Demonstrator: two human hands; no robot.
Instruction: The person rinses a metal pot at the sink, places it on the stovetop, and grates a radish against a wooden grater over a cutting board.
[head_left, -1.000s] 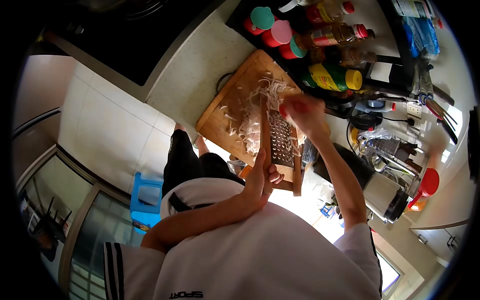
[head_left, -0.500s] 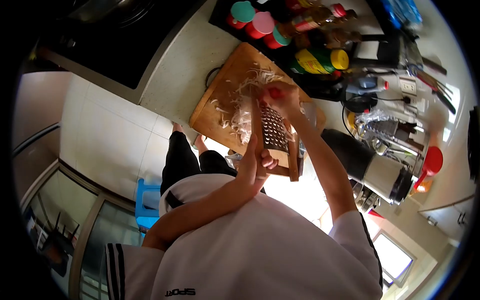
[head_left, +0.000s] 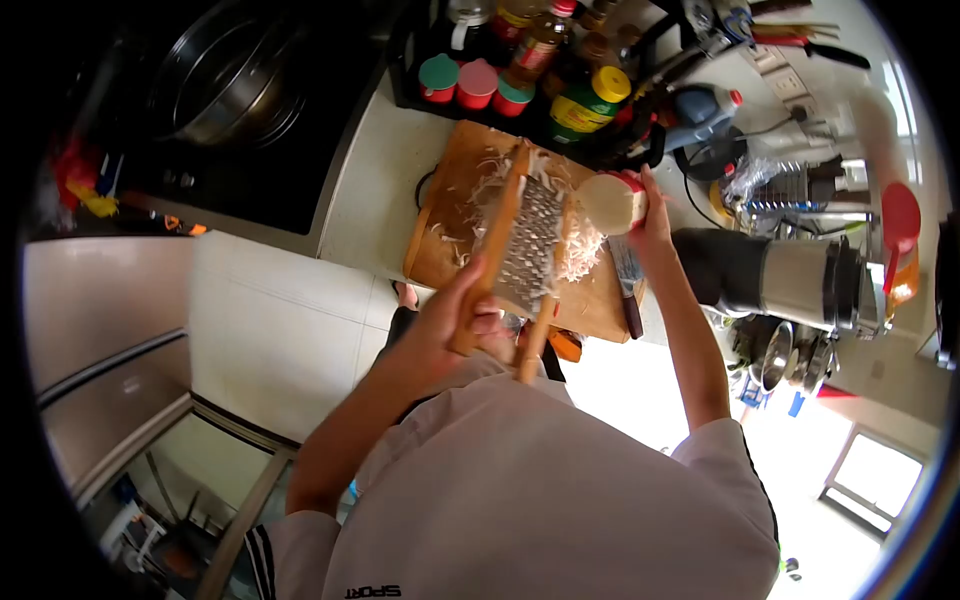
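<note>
My left hand [head_left: 450,315] is wrapped round one wooden rail of a grater [head_left: 532,240], which has a perforated metal plate between two rails. The grater slants above a wooden cutting board [head_left: 428,258]. In my right hand [head_left: 652,212] is a piece of red-skinned radish [head_left: 612,204], its pale cut face showing. The radish is just right of the grater, apart from its plate. Pale radish shreds [head_left: 580,250] lie in a heap beside and partly behind the grater, with more scattered at the board's far side. A knife [head_left: 630,290] rests on the board's right side.
A stove with a pan [head_left: 230,100] is at the left. Behind the board stands a black rack with red seasoning jars [head_left: 476,84] and several bottles [head_left: 590,105]. A large black and silver appliance [head_left: 770,275] stands at the right, near a utensil rack [head_left: 790,190].
The radish has come off the grater's plate to the right, and its cut face is now visible. The grater is tilted differently, uncovering shreds and the knife. The head view has shifted.
</note>
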